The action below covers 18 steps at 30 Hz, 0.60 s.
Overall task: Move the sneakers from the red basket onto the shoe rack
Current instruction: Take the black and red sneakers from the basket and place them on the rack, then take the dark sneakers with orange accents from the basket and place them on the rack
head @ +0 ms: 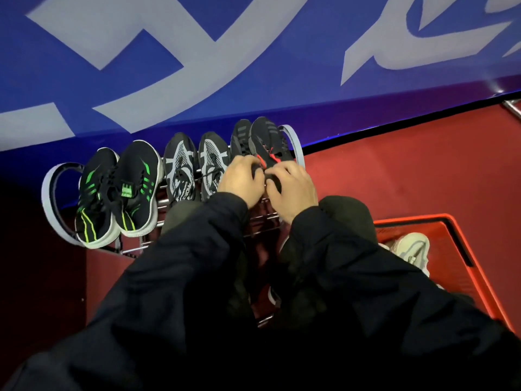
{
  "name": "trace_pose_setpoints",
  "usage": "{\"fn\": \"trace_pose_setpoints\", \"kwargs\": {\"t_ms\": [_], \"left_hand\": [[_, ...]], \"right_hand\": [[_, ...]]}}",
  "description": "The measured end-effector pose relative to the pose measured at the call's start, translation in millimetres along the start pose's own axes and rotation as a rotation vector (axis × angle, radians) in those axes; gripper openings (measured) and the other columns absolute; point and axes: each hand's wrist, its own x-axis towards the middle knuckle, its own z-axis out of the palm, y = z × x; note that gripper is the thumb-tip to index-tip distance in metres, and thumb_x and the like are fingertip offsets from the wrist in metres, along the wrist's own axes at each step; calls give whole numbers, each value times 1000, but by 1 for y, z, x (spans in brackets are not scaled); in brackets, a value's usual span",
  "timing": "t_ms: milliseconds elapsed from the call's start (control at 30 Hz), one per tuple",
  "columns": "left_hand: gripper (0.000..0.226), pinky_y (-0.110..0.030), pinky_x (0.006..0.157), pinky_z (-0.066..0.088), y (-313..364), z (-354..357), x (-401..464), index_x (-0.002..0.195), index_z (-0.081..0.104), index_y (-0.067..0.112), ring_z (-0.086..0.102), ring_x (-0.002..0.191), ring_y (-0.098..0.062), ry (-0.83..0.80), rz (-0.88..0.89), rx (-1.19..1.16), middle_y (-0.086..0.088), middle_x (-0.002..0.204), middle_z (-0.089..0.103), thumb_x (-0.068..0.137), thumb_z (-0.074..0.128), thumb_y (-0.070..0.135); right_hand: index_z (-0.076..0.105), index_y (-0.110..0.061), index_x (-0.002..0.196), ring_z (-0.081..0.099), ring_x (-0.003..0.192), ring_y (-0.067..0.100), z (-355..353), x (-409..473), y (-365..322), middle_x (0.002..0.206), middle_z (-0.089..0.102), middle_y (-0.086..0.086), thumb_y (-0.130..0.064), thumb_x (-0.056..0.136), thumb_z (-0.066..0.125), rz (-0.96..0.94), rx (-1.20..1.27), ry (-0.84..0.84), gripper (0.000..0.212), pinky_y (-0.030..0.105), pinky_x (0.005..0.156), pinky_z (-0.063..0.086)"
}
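A shoe rack (pixel 48 198) with metal bars and grey rounded ends stands against the blue wall. On its top tier sit a black-and-green pair (pixel 118 190), a black-and-white pair (pixel 194 165), and a black pair with red accents (pixel 265 139) at the right end. My left hand (pixel 241 179) and my right hand (pixel 291 189) both grip the heel end of the black-and-red sneakers on the rack. The red basket (pixel 456 266) lies at the lower right with a white sneaker (pixel 410 249) inside. My dark sleeves hide the rack's lower tiers.
A blue banner with large white lettering (pixel 197 52) covers the wall behind the rack. Red carpet (pixel 408 170) stretches to the right of the rack. A metal fitting (pixel 513 107) shows at the far right edge.
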Motion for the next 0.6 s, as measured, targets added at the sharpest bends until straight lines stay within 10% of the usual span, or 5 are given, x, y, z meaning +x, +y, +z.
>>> {"fn": "trace_pose_setpoints", "kwargs": {"t_ms": [600], "left_hand": [[27,-39,91,51,129,23,-32,90,72,22,65,91,-23,-168,142,-121,1,91,74,88,47,33]], "right_hand": [[70,-28,88,64,87,13,-131,-43,74,91,70,-10,-33,87,55,245,174,-2,16,39,80,54]]}}
